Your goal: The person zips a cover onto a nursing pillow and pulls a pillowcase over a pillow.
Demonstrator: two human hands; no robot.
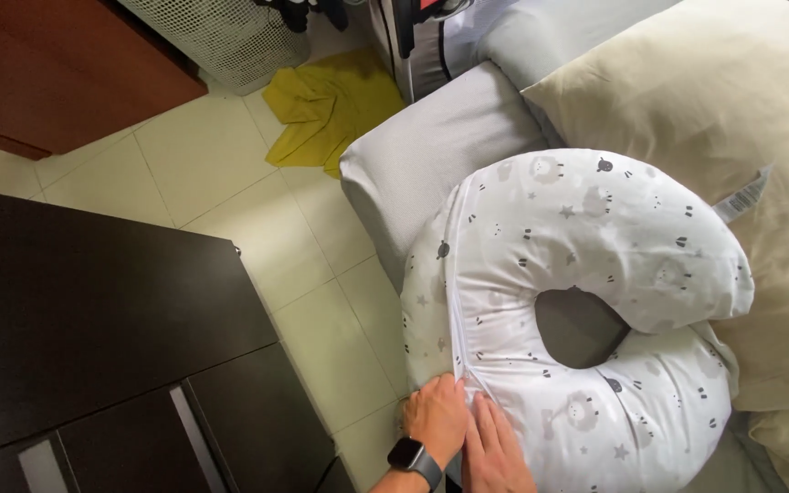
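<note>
Pillow: a ring-shaped nursing pillow [586, 274] in a white cover printed with grey sheep and stars lies on the grey bed [431, 146], its near edge hanging over the side toward the floor.
Left hand: the left hand [436, 420], a dark watch [413, 456] on its wrist, pinches the cover's edge seam at the pillow's lower rim; grip clenched on the fabric.
Right hand: the right hand [495, 447] lies flat on the cover just beside the left, fingers extended, grip released; its thumb is probably tucked underneath, hard to see.
Beside: a cream pillow [732, 100] touches the ring pillow's far side.
Floor: a yellow cloth [331, 110] on the tiles; a dark cabinet [93, 319] stands nearby.
</note>
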